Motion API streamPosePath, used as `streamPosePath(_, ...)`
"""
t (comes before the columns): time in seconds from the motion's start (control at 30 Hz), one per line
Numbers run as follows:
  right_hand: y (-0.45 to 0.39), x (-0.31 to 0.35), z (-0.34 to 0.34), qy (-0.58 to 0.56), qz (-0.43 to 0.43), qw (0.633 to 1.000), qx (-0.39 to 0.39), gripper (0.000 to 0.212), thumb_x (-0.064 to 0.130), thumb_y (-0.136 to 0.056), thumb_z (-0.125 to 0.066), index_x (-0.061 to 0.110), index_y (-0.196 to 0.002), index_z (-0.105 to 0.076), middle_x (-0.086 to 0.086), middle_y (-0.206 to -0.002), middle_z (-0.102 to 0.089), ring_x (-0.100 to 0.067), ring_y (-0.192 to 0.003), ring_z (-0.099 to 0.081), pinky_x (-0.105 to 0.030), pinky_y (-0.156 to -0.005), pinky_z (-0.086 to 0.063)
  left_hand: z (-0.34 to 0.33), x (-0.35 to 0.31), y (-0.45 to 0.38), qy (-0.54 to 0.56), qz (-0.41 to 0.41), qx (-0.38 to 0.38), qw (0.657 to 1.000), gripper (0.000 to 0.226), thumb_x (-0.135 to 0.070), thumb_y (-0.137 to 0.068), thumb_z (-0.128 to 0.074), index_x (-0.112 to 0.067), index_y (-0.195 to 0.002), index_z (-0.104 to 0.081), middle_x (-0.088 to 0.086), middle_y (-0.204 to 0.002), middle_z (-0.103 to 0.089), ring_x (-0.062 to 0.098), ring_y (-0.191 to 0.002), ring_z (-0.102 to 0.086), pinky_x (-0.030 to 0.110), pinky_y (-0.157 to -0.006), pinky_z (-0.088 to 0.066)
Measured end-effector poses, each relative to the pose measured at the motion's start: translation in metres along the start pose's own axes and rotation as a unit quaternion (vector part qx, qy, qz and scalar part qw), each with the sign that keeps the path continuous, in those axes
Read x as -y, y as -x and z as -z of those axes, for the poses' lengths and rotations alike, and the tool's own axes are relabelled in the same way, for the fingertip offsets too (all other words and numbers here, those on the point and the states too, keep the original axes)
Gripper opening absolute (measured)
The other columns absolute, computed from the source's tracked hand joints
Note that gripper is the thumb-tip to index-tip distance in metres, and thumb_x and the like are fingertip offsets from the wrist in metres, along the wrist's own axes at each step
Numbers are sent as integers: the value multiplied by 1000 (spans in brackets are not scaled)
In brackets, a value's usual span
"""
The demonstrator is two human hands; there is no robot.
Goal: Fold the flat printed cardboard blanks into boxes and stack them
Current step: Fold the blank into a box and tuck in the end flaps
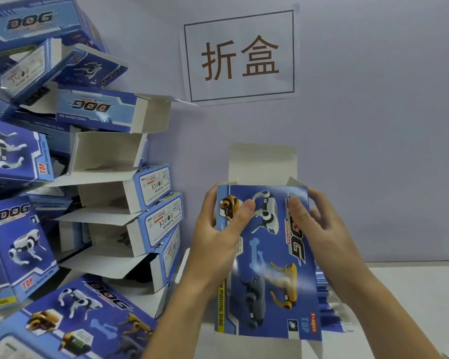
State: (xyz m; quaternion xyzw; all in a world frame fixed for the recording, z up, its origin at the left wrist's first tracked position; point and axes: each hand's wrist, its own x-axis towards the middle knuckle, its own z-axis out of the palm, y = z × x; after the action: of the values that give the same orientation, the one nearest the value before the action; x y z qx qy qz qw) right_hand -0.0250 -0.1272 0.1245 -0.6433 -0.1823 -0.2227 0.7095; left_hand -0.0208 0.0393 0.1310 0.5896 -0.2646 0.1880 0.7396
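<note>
Hands meet on a single blue printed box blank [267,260], held upright above the near edge of the white bench [412,286] in front of a pale wall. The left hand [218,229] grips the blank's left edge near the top, thumb curled over the printed face beside a picture of a white robot dog, fingers hidden behind. The right hand [319,226] grips the right edge at about the same height, thumb pressed across the "DOG" lettering, fingertips wrapped round the back. A plain white top flap [262,161] stands up above the blank, with a smaller side flap angled out at its right corner. I cannot tell whether the blank is still flat or already partly opened into a tube.

To the left, a tall, untidy stack of folded boxes [109,177] leans against the wall, many with open ends and white flaps sticking out toward the right. Nearer, at the lower left, another box [83,317] lies face up. Behind the right forearm, a pile of flat blanks [329,307] rests on the bench, mostly hidden. On the far wall hangs a white paper sign [240,57] with two large brown characters inside a dark frame.
</note>
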Motion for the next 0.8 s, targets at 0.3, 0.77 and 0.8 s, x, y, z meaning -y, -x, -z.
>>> streamPosePath(0.3,-8,-23,6,6,-31,999,15,25,38,-100,-52,50,-121,-56,1,-112,-74,-27,-104,-70,-55,-97,-51,-3,12,2,-55,51,-16,997,46,-40,-72,-76,-34,-111,-51,-6,-85,-74,16,-80,-76,25,-59,-59)
streamPosePath(0.77,-3,-14,-9,20,-36,999,14,35,61,-95,-42,38,-93,-68,-5,-84,-73,-19,-74,-73,-40,-66,-58,1,6,0,-78,77,-164,980,16,-12,-99,-44,-16,-84,-44,3,-70,-47,1,-42,-48,17,-39,-37)
streamPosePath(0.8,-4,-15,-11,40,-34,999,-5,30,51,-99,-42,36,-88,-66,-5,-75,-71,-17,-66,-71,-38,-62,-55,0,6,1,-81,74,-154,982,15,-11,-100,-43,-14,-86,-45,2,-70,-47,0,-41,-50,16,-38,-37)
